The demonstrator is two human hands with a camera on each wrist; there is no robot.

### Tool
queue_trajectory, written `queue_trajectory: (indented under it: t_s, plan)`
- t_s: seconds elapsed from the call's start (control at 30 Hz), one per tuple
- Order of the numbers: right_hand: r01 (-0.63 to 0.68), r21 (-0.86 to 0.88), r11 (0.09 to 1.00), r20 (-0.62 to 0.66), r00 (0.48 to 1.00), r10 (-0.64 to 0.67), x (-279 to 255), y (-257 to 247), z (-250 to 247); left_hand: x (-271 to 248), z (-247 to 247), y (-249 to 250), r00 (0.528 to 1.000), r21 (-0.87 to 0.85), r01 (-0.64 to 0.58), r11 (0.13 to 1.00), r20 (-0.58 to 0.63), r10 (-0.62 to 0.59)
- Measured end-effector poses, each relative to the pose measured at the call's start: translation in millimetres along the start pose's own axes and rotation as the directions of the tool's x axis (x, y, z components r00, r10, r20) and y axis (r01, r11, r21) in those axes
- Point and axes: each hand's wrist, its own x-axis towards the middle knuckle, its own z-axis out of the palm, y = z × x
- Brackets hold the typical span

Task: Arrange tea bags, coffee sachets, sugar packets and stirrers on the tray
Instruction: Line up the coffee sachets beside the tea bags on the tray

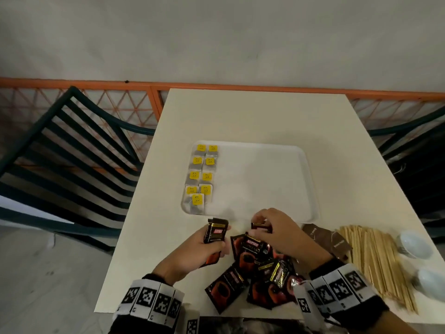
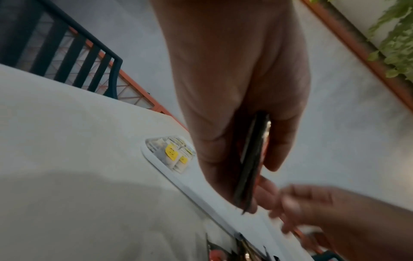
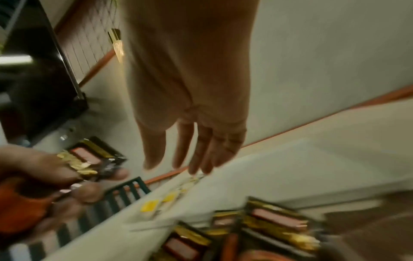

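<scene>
Left hand (image 1: pixel 204 247) grips a small stack of coffee sachets (image 1: pixel 215 231) edge-up, just off the tray's (image 1: pixel 309 179) near rim. Right hand (image 1: pixel 280 233) hovers over the loose sachet pile (image 1: pixel 260 273) at the desk's (image 1: pixel 252 112) near edge; the head view suggests it pinches one sachet, but the blurred wrist view shows straight fingers, so I cannot tell. Tea bags (image 1: pixel 201 175) fill the tray's left side. Risks: the slick stack could fan out and slip, a hasty sweep could nudge pile sachets off the near edge, and a careless set-down could disturb the tea bags.
</scene>
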Motion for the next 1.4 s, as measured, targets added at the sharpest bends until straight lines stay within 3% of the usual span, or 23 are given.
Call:
queue_trajectory:
  t_s: [0.1, 0.17, 0.43, 0.7, 0.87, 1.03, 1.13, 1.3, 1.4]
  plan:
    - [-0.175, -0.285, 0.942, 0.123, 0.968, 0.217, -16, 32, -2, 0, -12, -9, 0.999, 0.03, 0.033, 0.999, -0.019, -0.033]
    - [-0.211, -0.321, 0.923, 0.134, 0.955, 0.265, -21, 42, -1, 1, -17, -15, 0.999, 0.066, 0.037, 0.997, -0.015, -0.036]
    - [-0.213, -0.34, 0.916, 0.061, 0.967, 0.248, -11, 35, 12, -2, -20, -24, 0.999, 0.193, 0.034, 0.981, 0.009, -0.036]
    - [-0.232, -0.41, 0.882, -0.014, 0.968, 0.249, -4, 35, 18, -4, -22, -21, 1.0, 0.206, 0.014, 0.978, 0.02, -0.019]
    - [-0.12, -0.148, 0.982, 0.021, 0.992, 0.124, -10, 19, 7, -3, -18, -15, 1.0, 0.171, -0.017, 0.985, -0.015, 0.02]
    - [0.012, 0.03, 0.999, -0.088, 0.996, -0.009, -15, -21, -17, 0, -9, 0, 0.986, 0.144, -0.144, 0.979, -0.063, 0.155]
    - [0.105, 0.114, 0.988, -0.038, 0.994, -0.101, -20, -50, -22, 1, -4, 9, 0.977, 0.065, -0.199, 0.978, -0.059, 0.203]
    - [0.146, 0.13, 0.981, 0.04, 0.988, -0.152, -26, -64, -8, -3, 1, 17, 0.988, 0.025, -0.143, 0.989, 0.069, 0.141]
    - [0.103, 0.156, 0.982, -0.001, 0.995, -0.105, -35, -50, -7, -6, 2, 14, 0.994, 0.038, -0.079, 0.996, 0.08, 0.076]
